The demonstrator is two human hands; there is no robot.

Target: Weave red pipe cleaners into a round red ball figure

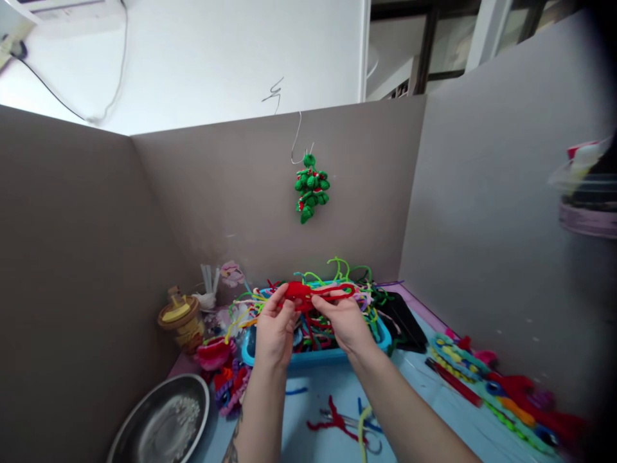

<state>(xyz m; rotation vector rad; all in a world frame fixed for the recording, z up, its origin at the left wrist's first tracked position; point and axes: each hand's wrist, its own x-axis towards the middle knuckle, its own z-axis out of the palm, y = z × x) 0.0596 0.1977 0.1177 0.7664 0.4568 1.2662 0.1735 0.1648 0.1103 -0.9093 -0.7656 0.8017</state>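
A red pipe-cleaner piece [299, 290], wound thick at its left part with a long loop to the right, is held between my two hands above the blue basket. My left hand [277, 328] pinches its thick left part between thumb and fingers. On the looped part, my right hand [344, 318] closes with thumb and fingertips. Below the hands is the blue basket [318, 357], full of tangled pipe cleaners in many colours. Nearer me on the table lie a red branched pipe-cleaner piece [336, 417], scissors [373, 442] partly under other pieces, and a yellow pipe cleaner [362, 432].
A metal bowl [161, 421] with small pale bits stands at the left, near a brown jar [186, 321]. Finished colourful pieces [511, 392] and a red pen-like tool [456, 382] lie at right. A green ornament [311, 186] hangs from a wire on the grey partition [231, 186].
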